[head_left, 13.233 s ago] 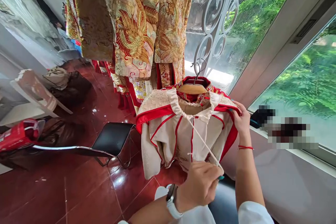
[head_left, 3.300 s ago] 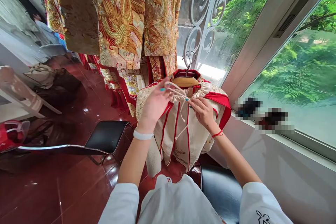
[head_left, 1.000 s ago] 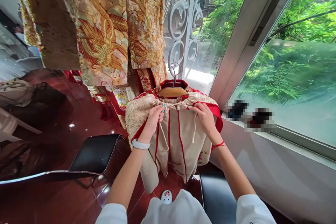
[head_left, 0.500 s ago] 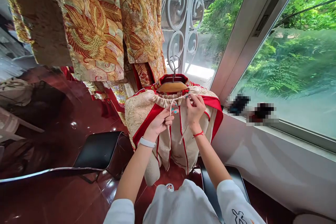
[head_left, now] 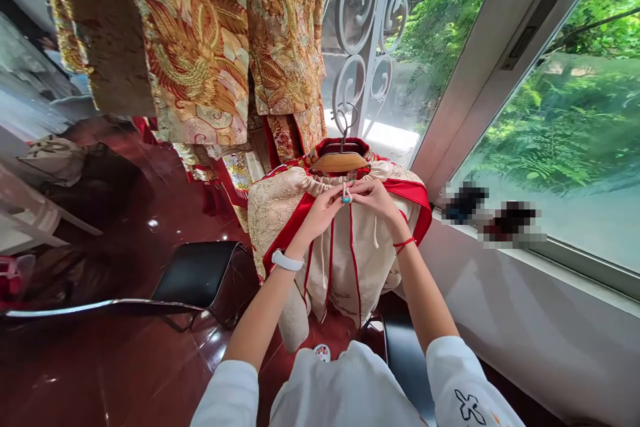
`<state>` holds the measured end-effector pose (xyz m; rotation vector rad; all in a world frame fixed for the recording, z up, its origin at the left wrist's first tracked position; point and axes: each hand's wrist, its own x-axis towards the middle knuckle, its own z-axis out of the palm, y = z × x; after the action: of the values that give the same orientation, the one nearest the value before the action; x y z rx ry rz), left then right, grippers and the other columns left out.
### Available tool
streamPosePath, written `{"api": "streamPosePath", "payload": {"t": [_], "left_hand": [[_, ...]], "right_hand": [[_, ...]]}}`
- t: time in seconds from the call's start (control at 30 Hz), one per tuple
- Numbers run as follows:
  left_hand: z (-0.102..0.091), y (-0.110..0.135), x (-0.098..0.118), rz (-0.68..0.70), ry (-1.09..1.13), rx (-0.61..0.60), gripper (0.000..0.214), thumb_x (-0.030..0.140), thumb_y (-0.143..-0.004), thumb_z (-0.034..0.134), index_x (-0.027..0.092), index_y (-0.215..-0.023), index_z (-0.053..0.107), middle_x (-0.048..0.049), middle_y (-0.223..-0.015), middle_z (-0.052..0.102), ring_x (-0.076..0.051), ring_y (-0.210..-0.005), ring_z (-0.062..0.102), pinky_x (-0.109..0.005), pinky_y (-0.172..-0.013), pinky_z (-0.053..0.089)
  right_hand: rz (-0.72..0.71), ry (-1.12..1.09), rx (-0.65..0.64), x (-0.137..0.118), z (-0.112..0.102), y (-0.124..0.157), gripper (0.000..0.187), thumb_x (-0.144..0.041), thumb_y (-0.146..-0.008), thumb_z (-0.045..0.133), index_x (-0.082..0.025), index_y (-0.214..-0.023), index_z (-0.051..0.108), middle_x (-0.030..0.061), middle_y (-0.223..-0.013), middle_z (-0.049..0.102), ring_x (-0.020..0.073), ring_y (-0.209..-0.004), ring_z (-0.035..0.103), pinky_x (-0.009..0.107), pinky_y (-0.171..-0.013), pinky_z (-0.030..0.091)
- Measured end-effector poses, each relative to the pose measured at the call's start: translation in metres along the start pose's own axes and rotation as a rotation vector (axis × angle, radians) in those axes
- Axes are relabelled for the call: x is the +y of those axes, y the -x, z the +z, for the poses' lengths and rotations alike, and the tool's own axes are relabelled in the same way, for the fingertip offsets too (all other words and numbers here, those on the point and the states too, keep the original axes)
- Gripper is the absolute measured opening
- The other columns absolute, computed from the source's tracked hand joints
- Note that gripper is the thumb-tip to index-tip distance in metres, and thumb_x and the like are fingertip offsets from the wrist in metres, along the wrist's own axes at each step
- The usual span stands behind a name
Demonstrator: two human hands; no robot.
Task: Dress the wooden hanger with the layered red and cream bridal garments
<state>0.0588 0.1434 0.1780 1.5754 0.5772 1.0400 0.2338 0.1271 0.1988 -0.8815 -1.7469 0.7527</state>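
Note:
A cream garment cover with red trim (head_left: 280,213) wraps a red garment on a wooden hanger (head_left: 339,161). Its gathered neck sits just below the hanger, and a white drawstring (head_left: 375,230) dangles down the front. My left hand (head_left: 325,208) and my right hand (head_left: 373,199) meet at the middle of the gathered neck. Both are pinched on the drawstring there, fingertips touching. A white band circles my left wrist and a red thread my right wrist.
Gold and red embroidered robes (head_left: 200,47) hang close at the upper left. A black chair (head_left: 197,273) stands on the glossy red floor to the left, another black seat (head_left: 405,360) under the cover. The window sill (head_left: 550,267) and white scroll grille (head_left: 367,33) are to the right.
My hands went from the two sides of the gathered neck to its centre, now pinching the cord together. The view has shifted a little.

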Motion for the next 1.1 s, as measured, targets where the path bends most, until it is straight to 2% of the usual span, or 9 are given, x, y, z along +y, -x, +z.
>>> {"api": "streamPosePath", "payload": {"t": [0.07,0.13,0.2,0.37,0.67,0.83,0.93,1.0,1.1], "left_hand": [[0.001,0.000,-0.002,0.086,-0.122,-0.016,0.032,0.035,-0.090,0.068,0.023,-0.118,0.073,-0.0073,-0.109,0.072,-0.020,-0.100,0.062,-0.033,-0.098,0.048],[0.000,0.002,-0.005,0.132,-0.203,0.000,0.028,0.033,-0.091,0.065,0.023,-0.117,0.073,-0.0085,-0.115,0.071,-0.022,-0.111,0.060,-0.038,-0.106,0.044],[-0.001,0.005,-0.009,0.133,-0.218,0.048,0.026,0.030,-0.091,0.066,0.021,-0.113,0.074,-0.0093,-0.112,0.070,-0.022,-0.107,0.061,-0.038,-0.103,0.047],[-0.002,0.004,-0.019,0.071,-0.103,0.084,0.026,0.029,-0.089,0.066,0.020,-0.112,0.073,-0.0099,-0.114,0.064,-0.016,-0.081,0.064,-0.027,-0.070,0.055],[0.001,0.002,-0.002,0.267,-0.421,0.215,0.009,0.015,-0.087,0.065,0.021,-0.084,0.071,-0.0055,-0.095,0.066,-0.021,-0.094,0.061,-0.031,-0.087,0.047],[-0.016,0.008,0.015,0.217,-0.479,0.253,0.018,0.009,-0.086,0.064,0.021,-0.073,0.064,-0.0039,-0.086,0.059,-0.020,-0.084,0.055,-0.025,-0.076,0.041],[-0.027,0.013,0.019,0.189,-0.463,0.265,0.021,0.005,-0.084,0.064,0.020,-0.069,0.061,-0.0036,-0.084,0.056,-0.018,-0.080,0.052,-0.024,-0.071,0.038],[-0.028,0.015,0.017,0.171,-0.425,0.281,0.020,0.005,-0.082,0.066,0.020,-0.070,0.061,-0.0035,-0.084,0.056,-0.018,-0.079,0.052,-0.023,-0.070,0.038],[-0.019,0.015,0.010,0.131,-0.275,0.312,0.012,0.017,-0.084,0.068,0.020,-0.075,0.062,-0.0035,-0.090,0.057,-0.015,-0.075,0.054,-0.022,-0.064,0.041]], "right_hand": [[-0.015,0.017,-0.042,-0.003,-0.001,-0.001,0.042,-0.063,-0.077,0.073,-0.022,-0.076,0.081,0.0071,-0.078,0.074,0.0200,-0.075,0.065,0.032,-0.070,0.051],[-0.026,0.048,-0.061,-0.003,-0.002,0.000,0.043,-0.064,-0.078,0.072,-0.022,-0.079,0.081,0.0074,-0.083,0.075,0.0207,-0.078,0.066,0.033,-0.072,0.051],[-0.018,0.084,-0.063,-0.002,-0.002,0.002,0.044,-0.065,-0.078,0.071,-0.022,-0.080,0.081,0.0070,-0.082,0.074,0.0211,-0.079,0.064,0.034,-0.074,0.051],[0.020,0.162,-0.039,0.007,-0.003,0.010,0.049,-0.066,-0.085,0.064,-0.020,-0.077,0.079,0.0048,-0.076,0.064,0.0177,-0.073,0.055,0.031,-0.068,0.047],[-0.123,0.314,0.204,0.007,0.011,0.020,0.023,-0.036,-0.092,0.060,-0.024,-0.084,0.078,0.0086,-0.100,0.062,0.0221,-0.090,0.062,0.036,-0.073,0.053],[-0.172,0.575,0.381,0.002,-0.016,0.019,0.026,-0.026,-0.093,0.052,-0.025,-0.079,0.074,0.0067,-0.096,0.068,0.0218,-0.087,0.064,0.037,-0.077,0.052],[-0.148,0.651,0.378,0.003,-0.032,0.020,0.024,-0.028,-0.092,0.053,-0.024,-0.077,0.072,0.0072,-0.097,0.070,0.0232,-0.090,0.064,0.039,-0.079,0.051],[-0.129,0.574,0.402,0.005,-0.031,0.023,0.023,-0.032,-0.090,0.056,-0.023,-0.075,0.070,0.0084,-0.097,0.069,0.0237,-0.089,0.063,0.039,-0.078,0.051],[0.021,0.200,0.436,0.007,-0.014,0.026,0.025,-0.045,-0.087,0.060,-0.022,-0.080,0.068,0.0077,-0.094,0.066,0.0216,-0.084,0.062,0.034,-0.068,0.052]]}}
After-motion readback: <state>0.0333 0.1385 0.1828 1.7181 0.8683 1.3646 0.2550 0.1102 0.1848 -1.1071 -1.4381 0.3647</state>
